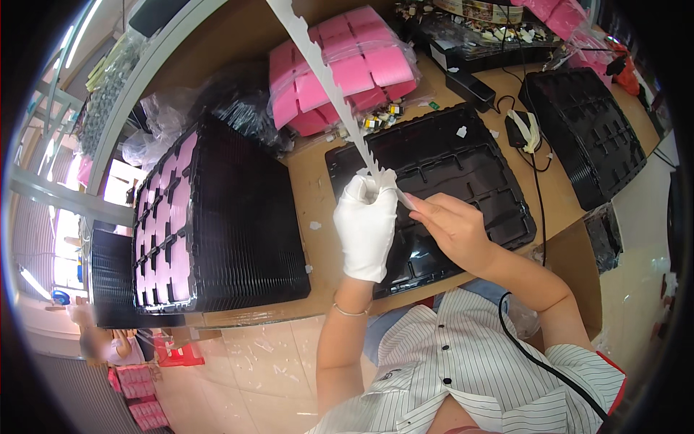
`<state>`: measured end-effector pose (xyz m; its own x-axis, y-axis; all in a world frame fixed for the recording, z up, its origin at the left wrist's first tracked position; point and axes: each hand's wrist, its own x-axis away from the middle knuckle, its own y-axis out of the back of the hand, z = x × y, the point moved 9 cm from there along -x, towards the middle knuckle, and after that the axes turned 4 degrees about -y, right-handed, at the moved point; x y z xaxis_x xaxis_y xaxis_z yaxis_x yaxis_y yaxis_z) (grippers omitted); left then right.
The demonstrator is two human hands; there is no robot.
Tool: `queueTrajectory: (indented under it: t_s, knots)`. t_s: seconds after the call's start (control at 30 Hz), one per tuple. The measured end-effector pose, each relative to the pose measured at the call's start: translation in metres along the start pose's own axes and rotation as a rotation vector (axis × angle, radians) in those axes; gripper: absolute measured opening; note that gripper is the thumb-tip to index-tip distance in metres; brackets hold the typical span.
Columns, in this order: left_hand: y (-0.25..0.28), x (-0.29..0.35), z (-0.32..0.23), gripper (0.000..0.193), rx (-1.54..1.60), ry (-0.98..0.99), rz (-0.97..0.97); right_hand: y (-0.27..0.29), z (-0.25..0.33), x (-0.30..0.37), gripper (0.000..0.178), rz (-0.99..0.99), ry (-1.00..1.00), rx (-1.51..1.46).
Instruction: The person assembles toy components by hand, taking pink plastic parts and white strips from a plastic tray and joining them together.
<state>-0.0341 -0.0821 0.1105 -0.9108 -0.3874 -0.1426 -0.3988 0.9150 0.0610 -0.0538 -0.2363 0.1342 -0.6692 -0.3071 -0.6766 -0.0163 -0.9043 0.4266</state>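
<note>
A long white strip [327, 79] with a jagged edge runs from the top of the view down to my hands. My left hand [367, 228], in a white glove, is closed around the strip near its lower end. My bare right hand [452, 224] pinches the lower end of the strip, or a piece at it, just beside the glove; whether that piece is still joined I cannot tell. Below both hands lies a black plastic tray [463, 170] with moulded compartments, partly hidden by my hands. Small white scraps [461, 132] rest on it.
A tall stack of black trays [242, 224] with pink sheets on its side face stands left. Pink foam packs [347, 65] in clear plastic sit at the back. More black trays [585, 134], a black power adapter [470, 88] and cables are right. A red crate [177, 351] stands on the floor.
</note>
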Motion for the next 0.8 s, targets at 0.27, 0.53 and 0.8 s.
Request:
queueTrajectory:
  t_s: [0.27, 0.53, 0.8]
  knots:
    - [0.027, 0.012, 0.027, 0.012, 0.204, 0.121, -0.163, -0.019, 0.021, -0.001, 0.044, 0.075, 0.189, 0.104]
    - [0.039, 0.022, 0.023, 0.017, 0.324, 0.055, -0.201, -0.029, -0.003, 0.009, 0.029, 0.079, -0.32, -0.367]
    - [0.033, -0.01, -0.013, 0.019, -0.122, 0.222, 0.333, -0.028, -0.036, 0.016, 0.022, 0.315, -0.859, -0.722]
